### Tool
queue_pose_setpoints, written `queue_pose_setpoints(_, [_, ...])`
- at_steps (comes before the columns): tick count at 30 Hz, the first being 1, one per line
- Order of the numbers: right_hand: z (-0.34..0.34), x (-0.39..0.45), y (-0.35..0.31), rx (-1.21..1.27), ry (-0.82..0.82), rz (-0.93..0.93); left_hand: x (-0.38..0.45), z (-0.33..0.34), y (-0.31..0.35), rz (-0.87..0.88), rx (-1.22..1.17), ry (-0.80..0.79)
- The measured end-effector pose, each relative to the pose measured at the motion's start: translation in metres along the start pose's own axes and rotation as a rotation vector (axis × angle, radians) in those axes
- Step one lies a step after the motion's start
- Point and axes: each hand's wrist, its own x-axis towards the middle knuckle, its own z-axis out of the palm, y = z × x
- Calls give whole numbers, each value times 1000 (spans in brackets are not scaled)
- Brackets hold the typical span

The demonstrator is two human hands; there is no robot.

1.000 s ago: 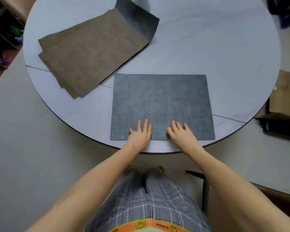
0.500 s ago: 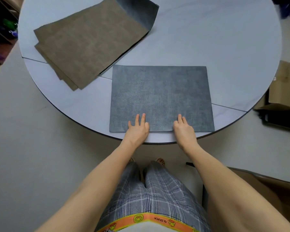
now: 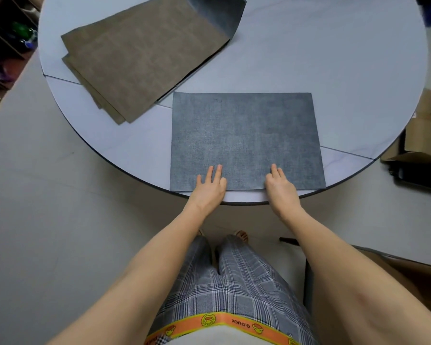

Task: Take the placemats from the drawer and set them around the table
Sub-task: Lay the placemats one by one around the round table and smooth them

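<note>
Pale grey stone-look, the round table (image 3: pixel 334 70) is the landmark for everything here, and it fills the upper half of the head view. On its far-left part lies a loose stack of placemats (image 3: pixel 139 68), brown side up, fanned so that the edges of more than one show at the corner nearest the table's rim; one corner at the far end is turned back and shows a blue-grey face. How many sheets are in the stack cannot be told. Nearer the person, at the table's near edge, a single blue-grey placemat (image 3: pixel 244 138) lies flat and square to the rim, its near corners almost at the edge and well apart from the stack, save that its far-left corner comes close to the stack's lower side.

Both hands rest on that mat's near edge. The left hand (image 3: pixel 209 188) lies flat with straight, slightly spread fingers pressing the fabric; the right hand (image 3: pixel 281 188) does the same a little way along, fingers straight. Neither grip is closed round anything.

The step in hand looks like the squaring-off of the first place setting, with this mat seemingly settled. The next move probably calls for lifting both hands, reaching to the stack at the table's far-left, peeling off one sheet only, and carrying it round to another seat.
</note>
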Motion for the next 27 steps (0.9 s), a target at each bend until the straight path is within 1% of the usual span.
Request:
queue_pose_setpoints(9, [3, -3, -2, 6, 13, 23, -2, 0, 1, -11, -71, 1])
queue_pose_setpoints(18, [3, -2, -1, 45, 24, 35, -4, 3, 2, -31, -143, 53])
queue_pose_setpoints(21, [4, -3, 3, 142, 37, 32, -2, 0, 2, -41, -167, 30])
queue_pose_setpoints(23, [5, -3, 9, 264, 77, 37, 1, -3, 4, -57, -145, 8])
queue_pose_setpoints(25, [6, -5, 18, 451, 174, 83, 6, -11, 8, -88, -119, 23])
queue_pose_setpoints(27, [2, -9, 36, 617, 292, 175, 12, -21, 15, -116, -115, 83])
